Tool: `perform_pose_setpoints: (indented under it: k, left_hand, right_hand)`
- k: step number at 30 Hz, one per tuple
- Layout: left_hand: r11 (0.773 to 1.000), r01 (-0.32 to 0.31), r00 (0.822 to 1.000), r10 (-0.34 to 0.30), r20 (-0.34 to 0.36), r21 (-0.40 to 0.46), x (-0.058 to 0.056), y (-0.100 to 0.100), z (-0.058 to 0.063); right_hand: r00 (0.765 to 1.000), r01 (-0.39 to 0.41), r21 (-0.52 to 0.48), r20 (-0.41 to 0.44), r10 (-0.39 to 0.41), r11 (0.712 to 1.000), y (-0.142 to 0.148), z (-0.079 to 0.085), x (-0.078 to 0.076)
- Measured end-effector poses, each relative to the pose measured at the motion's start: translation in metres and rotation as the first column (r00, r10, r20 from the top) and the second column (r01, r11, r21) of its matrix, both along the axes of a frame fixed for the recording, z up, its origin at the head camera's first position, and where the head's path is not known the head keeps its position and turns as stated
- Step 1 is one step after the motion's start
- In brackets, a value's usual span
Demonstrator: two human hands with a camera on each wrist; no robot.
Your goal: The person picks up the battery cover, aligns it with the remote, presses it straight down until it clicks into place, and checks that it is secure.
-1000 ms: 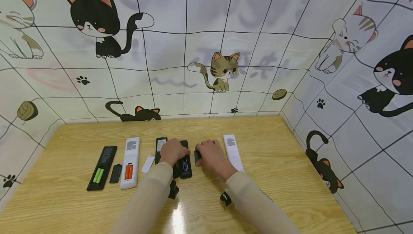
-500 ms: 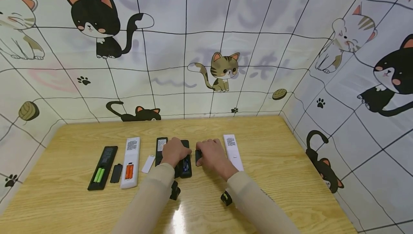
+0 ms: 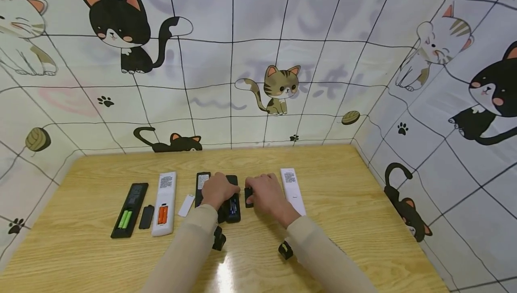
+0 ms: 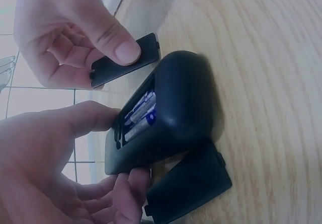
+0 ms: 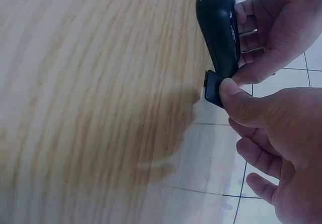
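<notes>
My left hand (image 3: 218, 190) grips a black remote control (image 4: 183, 100) by its sides, thumb on one edge and fingers on the other. The remote lies back up, its battery compartment uncovered, with blue-and-silver batteries (image 4: 141, 116) inside. Just to the right, my right hand (image 3: 268, 196) pinches a small black battery cover (image 4: 149, 48) under the thumb, with a tab showing at its end. A second black battery cover (image 4: 196, 189) lies against the remote's near side on the table. In the head view my left hand hides part of the remote.
Left of my hands lie a black remote (image 3: 133, 207) with green batteries, a black cover (image 3: 146, 216), a white remote (image 3: 167, 194) with orange batteries and a white cover (image 3: 186, 205). Another black remote (image 3: 203, 178) is partly behind my left hand. A white remote (image 3: 292, 192) lies right.
Both hands stay almost still and keep their holds. The cover in my right hand has tilted slightly, showing a little more of its face in the head view.
</notes>
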State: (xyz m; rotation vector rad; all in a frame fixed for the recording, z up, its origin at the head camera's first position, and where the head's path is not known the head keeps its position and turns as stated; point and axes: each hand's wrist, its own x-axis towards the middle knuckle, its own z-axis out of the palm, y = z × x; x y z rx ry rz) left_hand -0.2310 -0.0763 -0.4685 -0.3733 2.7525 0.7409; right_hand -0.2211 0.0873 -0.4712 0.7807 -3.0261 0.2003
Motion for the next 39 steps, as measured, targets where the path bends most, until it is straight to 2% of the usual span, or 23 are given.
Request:
perform_pose_setpoints:
  k: [7,16,21,25,34,39]
  left_hand:
    - [0.999,0.038,0.999,-0.038,0.01,0.018,0.0,-0.003,0.001]
    - [0.996,0.034,0.999,-0.033,-0.012,0.079,-0.001,-0.003,0.001]
    - [0.988,0.025,0.999,-0.019,-0.038,0.152,0.002,-0.002,0.006]
    - [0.974,0.046,0.997,-0.031,-0.069,0.222,0.005,-0.004,0.011]
    - [0.938,0.09,0.991,-0.05,-0.126,0.334,0.006,-0.003,0.018]
    - [0.911,0.119,0.983,-0.052,-0.178,0.394,0.007,-0.001,0.022]
  right_hand:
    - [0.999,-0.014,-0.04,-0.04,0.013,0.999,0.002,0.001,0.004]
    - [0.994,-0.052,-0.084,-0.096,0.044,0.995,0.005,0.005,0.009]
    - [0.997,-0.047,-0.121,-0.07,0.039,0.992,0.009,0.006,0.009]
    - [0.995,-0.049,-0.122,-0.092,0.038,0.991,0.013,0.008,0.009]
    - [0.962,-0.1,-0.03,-0.259,0.089,0.995,0.023,0.021,0.018]
    - [0.92,-0.147,-0.024,-0.37,0.128,0.989,0.03,0.025,0.024]
